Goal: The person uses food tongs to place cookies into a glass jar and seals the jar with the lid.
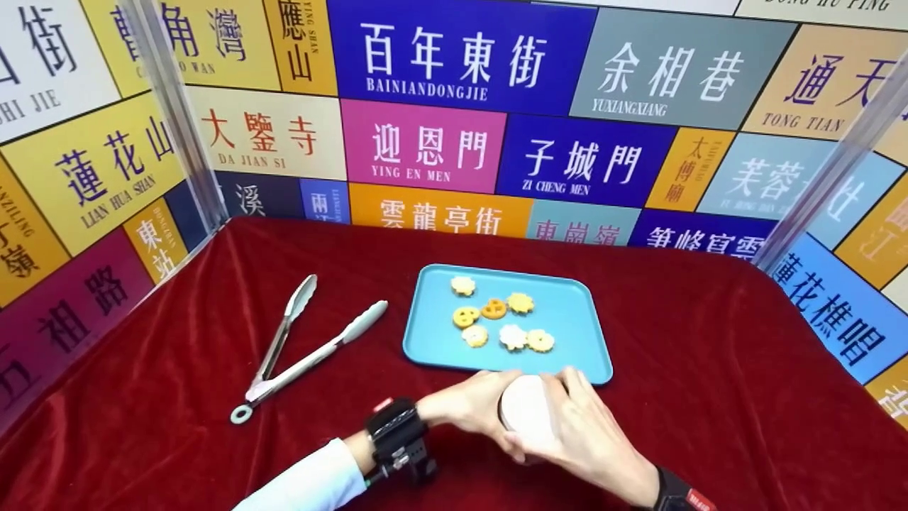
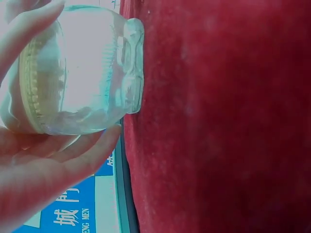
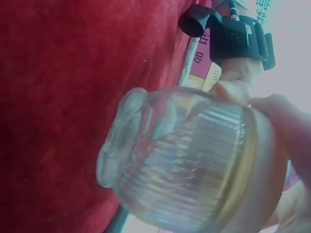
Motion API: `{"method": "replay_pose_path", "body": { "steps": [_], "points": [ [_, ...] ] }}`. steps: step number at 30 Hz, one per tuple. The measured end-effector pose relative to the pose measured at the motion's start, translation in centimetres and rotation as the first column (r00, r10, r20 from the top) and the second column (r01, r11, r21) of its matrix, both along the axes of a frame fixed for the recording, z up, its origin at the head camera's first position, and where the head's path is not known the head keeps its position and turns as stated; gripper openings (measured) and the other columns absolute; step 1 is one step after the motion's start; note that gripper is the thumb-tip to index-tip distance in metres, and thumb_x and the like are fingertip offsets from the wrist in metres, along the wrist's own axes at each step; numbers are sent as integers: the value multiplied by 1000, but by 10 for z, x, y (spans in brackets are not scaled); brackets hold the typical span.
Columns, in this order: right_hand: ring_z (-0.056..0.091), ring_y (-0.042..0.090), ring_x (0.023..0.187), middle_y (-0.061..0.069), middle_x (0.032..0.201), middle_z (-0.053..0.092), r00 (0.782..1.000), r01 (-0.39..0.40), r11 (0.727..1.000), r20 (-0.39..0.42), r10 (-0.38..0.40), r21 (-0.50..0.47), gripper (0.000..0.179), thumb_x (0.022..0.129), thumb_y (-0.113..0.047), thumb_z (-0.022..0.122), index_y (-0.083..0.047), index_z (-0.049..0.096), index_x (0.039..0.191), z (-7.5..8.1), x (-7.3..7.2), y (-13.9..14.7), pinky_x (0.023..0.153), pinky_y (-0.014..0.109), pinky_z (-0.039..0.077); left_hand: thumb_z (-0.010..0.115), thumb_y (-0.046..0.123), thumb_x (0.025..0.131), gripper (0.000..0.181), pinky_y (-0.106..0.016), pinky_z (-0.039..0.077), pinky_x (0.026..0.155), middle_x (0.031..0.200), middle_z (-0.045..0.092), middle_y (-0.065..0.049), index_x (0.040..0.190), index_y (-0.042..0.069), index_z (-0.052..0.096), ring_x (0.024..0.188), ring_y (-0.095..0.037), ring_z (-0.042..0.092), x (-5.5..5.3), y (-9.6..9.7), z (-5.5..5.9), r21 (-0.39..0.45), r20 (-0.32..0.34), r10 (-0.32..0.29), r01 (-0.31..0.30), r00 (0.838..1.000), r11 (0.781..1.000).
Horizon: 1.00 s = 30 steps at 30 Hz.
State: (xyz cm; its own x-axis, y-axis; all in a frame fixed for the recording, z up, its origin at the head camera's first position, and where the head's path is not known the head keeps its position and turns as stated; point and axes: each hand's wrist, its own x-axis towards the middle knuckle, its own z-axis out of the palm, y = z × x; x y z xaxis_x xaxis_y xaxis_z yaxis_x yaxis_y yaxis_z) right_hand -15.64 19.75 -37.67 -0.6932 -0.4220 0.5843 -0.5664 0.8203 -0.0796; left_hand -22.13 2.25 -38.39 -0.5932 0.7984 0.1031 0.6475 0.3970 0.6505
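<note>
A clear glass jar point(image 2: 90, 73) with ribbed sides and a thick scalloped base is held upright between both hands, close over the red cloth. On top of it is a pale, whitish lid point(image 1: 526, 408), seen from above in the head view. My left hand point(image 1: 469, 402) grips the jar from the left side, fingers around the glass near the lid. From the right, my right hand point(image 1: 592, 431) curls over the lid's edge and grips it. The ribbed glass fills much of the right wrist view, and nothing shows inside it.
Just beyond the hands lies a blue tray point(image 1: 574, 355) with several cookies point(image 1: 521, 303), some pretzel-shaped. Silver tongs point(image 1: 298, 369) lie spread to the left. Dark red cloth point(image 1: 142, 397) covers the table, and sign-printed panels point(image 1: 425, 142) stand behind it.
</note>
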Motion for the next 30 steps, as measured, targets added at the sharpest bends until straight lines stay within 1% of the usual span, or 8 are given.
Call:
{"method": "replay_pose_path", "body": {
  "steps": [3,6,9,13,15,19,24,30],
  "points": [
    [36,10,73,1,80,40,999,-37,999,-38,37,-8,65,60,-55,70,-1,58,93,-2,-3,1,60,23,36,85,34,52,70,-15,42,71,94,55,8,108,11,51,82,-2,52,-3,0,-1,-3,9,-15,15,1000,1000],
    [35,9,71,0,78,40,995,-68,997,-79,67,-19,63,59,-54,71,-1,58,92,-3,-6,2,59,21,34,85,33,53,71,-15,42,72,96,56,8,111,12,51,84,-2,51,-6,0,-2,-11,15,-50,50,999,999],
    [35,9,71,0,78,41,990,-103,994,-98,99,-37,62,58,-52,73,-2,58,92,-4,-8,3,58,21,34,85,33,52,71,-14,41,73,97,56,9,112,12,51,85,-1,51,-8,1,-3,-14,-1,-77,77,997,997],
    [37,9,73,0,80,44,984,-162,984,-90,155,-71,61,54,-47,77,-5,59,94,-3,-11,5,59,21,34,86,33,51,70,-13,41,72,94,56,9,109,12,52,83,-1,51,-9,2,-2,-10,-29,-81,80,996,997],
    [37,8,74,-1,81,45,980,-188,979,-80,182,-80,61,53,-45,78,-6,59,96,-3,-13,6,60,21,35,86,32,51,70,-13,41,71,93,56,10,109,13,52,83,-1,51,-9,2,-1,-8,-30,-80,80,996,997],
    [37,7,75,-1,82,45,974,-222,971,-60,218,-83,61,53,-44,77,-6,59,97,-4,-16,10,61,19,34,86,33,51,70,-13,40,72,94,56,10,109,13,52,83,-1,50,-10,3,-1,-3,-43,-97,97,994,995],
    [38,8,76,-1,84,48,958,-282,955,-83,275,-88,62,55,-47,77,-6,58,98,-6,-19,12,64,18,33,85,35,51,71,-13,39,75,97,56,11,110,15,52,86,0,49,-11,3,-3,6,-79,-125,125,989,992],
    [39,8,78,-3,86,47,934,-353,929,-91,344,-113,62,56,-45,78,-7,58,102,-8,-25,17,68,16,31,85,36,51,69,-13,38,77,97,57,12,109,15,53,86,1,49,-12,4,-3,3,-98,-126,127,987,992]
  ]
}}
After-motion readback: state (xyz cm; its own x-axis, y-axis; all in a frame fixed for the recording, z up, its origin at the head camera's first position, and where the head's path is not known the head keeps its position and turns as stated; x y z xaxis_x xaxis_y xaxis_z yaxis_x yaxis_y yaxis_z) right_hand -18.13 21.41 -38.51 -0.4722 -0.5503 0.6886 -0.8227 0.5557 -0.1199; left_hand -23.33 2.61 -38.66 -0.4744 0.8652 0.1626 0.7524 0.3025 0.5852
